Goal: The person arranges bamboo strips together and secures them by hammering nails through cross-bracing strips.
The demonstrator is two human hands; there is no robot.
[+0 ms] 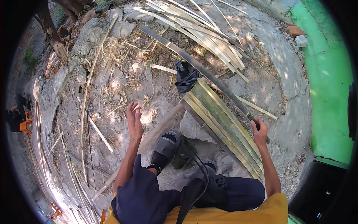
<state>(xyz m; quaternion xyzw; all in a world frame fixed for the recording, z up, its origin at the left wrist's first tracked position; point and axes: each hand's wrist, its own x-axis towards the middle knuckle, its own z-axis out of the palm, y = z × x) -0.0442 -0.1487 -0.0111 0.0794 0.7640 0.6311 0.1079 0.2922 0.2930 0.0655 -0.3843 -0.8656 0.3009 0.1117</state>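
Observation:
My right hand (260,132) is closed round the near end of a long dark bamboo piece (209,74), which slants away to the far left. Beneath and beside it lie several flat green and yellow bamboo slats (220,119), side by side. A crumpled black plastic bag (186,77) sits at their far end. My left hand (135,121) is raised over the ground at the left, fingers parted and holding nothing. Below that hand is a thin wooden pole (160,126), running from the slats toward the lower left.
A pile of pale split bamboo strips (201,33) lies on the ground ahead. Curly shavings (113,52) and loose strips (100,133) litter the left. My shoe (166,146) is near the slats. Green flooring (328,86) borders the right, and an orange chair (26,123) stands far left.

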